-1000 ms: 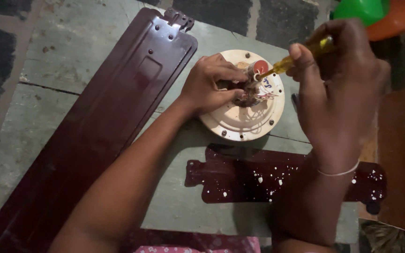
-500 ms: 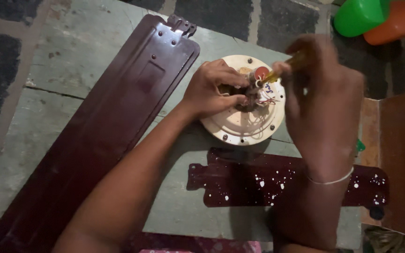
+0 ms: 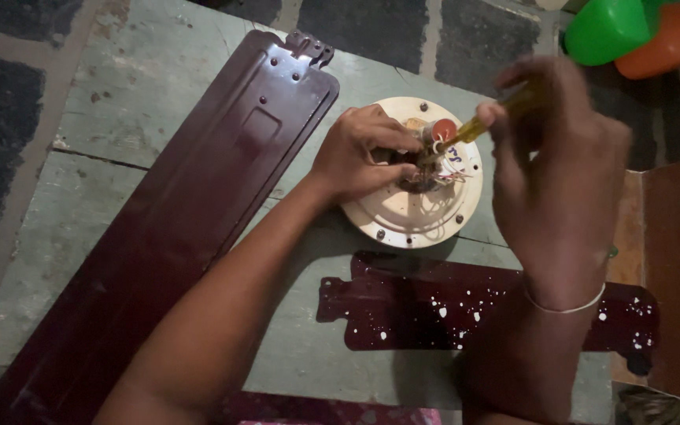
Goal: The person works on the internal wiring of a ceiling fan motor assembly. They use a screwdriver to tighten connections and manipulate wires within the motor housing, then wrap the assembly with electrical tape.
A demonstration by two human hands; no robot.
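Fan motor point(image 3: 415, 206) sits near the far edge of the green table point(image 3: 64, 228), right of centre. Left hand point(image 3: 356, 153) rests on it, fingers curled at the wiring in the hub. Right hand point(image 3: 564, 169) grips a yellow-handled screwdriver point(image 3: 485, 122), fingers closed round the handle, tip at the hub. Maroon fan blade point(image 3: 198, 212) lies along the left edge; a paint-spattered blade point(image 3: 426, 311) lies near the front edge.

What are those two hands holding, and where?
Right hand grips a yellow-handled screwdriver by its handle; left hand pinches the wiring at the round motor's centre.
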